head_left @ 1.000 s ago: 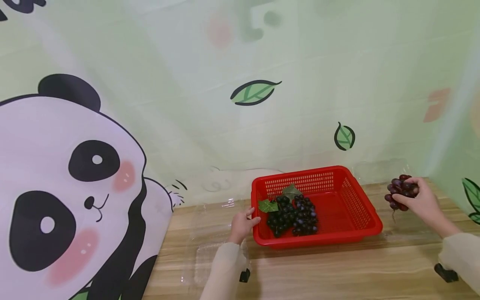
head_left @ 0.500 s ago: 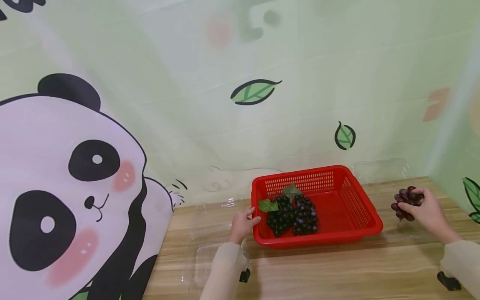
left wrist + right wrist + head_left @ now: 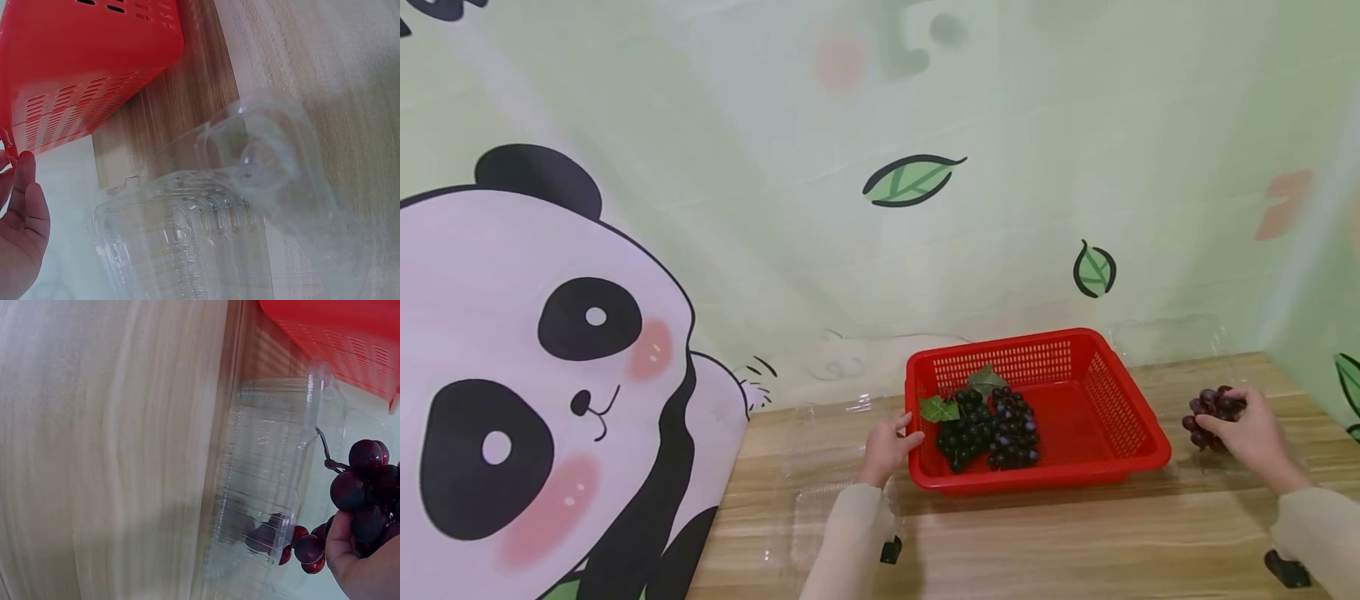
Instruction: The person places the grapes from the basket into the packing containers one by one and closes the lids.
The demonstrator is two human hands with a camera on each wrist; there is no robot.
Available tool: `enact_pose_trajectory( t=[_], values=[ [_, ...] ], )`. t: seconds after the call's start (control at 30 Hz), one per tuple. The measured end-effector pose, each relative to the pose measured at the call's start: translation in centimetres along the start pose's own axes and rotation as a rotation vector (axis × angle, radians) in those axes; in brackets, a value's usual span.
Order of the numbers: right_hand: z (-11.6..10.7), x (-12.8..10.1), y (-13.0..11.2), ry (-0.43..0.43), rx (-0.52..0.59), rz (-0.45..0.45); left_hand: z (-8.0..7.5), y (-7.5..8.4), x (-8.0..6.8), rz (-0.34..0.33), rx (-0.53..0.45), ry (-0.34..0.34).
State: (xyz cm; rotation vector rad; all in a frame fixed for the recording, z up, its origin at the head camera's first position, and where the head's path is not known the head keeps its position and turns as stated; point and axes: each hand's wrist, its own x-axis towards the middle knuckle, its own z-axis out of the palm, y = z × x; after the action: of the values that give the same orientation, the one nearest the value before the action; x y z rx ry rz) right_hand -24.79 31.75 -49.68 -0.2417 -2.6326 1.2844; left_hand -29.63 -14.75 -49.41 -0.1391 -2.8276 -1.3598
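Here, the right hand (image 3: 1251,433) keeps its grip clamped on a dark red grape bunch (image 3: 1213,412) at three o'clock of the red perforated plastic basket (image 3: 1138,454); loose grapes could snag the clear plastic clamshell box (image 3: 269,481). The left hand (image 3: 887,446) rests open-fingered against the basket's rim.

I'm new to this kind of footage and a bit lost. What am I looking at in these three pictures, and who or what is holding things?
No machine here: a person wears one camera on the head and one on each wrist. The head view shows a wooden table with a red basket holding dark grapes. The left hand touches the basket's rim. The right hand grips a bunch of reddish-purple grapes beside the basket. The wrist views show clear plastic clamshell boxes, one by the left hand, another under the held bunch.
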Motion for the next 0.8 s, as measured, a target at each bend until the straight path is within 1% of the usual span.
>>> enact_pose_trajectory(
  t=[0.2,0.5,0.8],
  values=[
    [0.5,-0.1,0.0,0.001,-0.002,0.029,0.0,0.0,0.0,0.01,0.037,0.011],
    [1.2,-0.2,-0.3,0.02,0.004,0.076,0.1,0.0,0.0,0.049,0.046,0.022],
    [0.9,0.0,-0.4,0.079,-0.082,0.1,0.1,-0.1,0.1,0.022,0.017,0.014]
  ],
)
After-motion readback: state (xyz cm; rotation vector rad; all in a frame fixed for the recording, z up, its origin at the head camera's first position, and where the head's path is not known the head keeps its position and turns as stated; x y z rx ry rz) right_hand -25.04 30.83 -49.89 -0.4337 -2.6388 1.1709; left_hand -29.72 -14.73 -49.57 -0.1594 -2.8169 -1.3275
